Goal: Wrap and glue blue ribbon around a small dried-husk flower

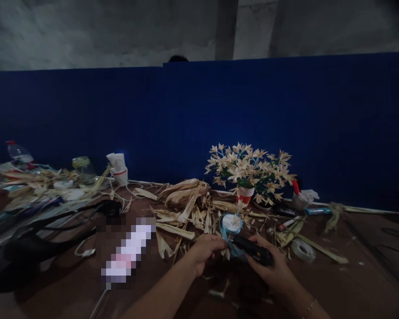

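My left hand [209, 250] is closed in a pinch around the lower part of a husk flower's stem, with a strip of light blue ribbon [224, 231] beside the fingertips. A pale flower [241, 206] made of dried husk rises just above. In my right hand [269, 266] is a black tool with a small yellow mark [254, 250], its kind not clear, its front end close to the ribbon. Both hands are near each other, low in the view. Behind the flower lies a round white-topped spool [232, 223].
Dried corn husks [186, 199] are heaped beyond my hands. A red paper cup [245, 194] holds many husk flowers. Clear tape [303, 250] lies to the right. A blurred-out phone-like thing [129, 252], black straps [60, 221] and a bottle [20, 155] are left. A blue partition [153, 119] stands behind.
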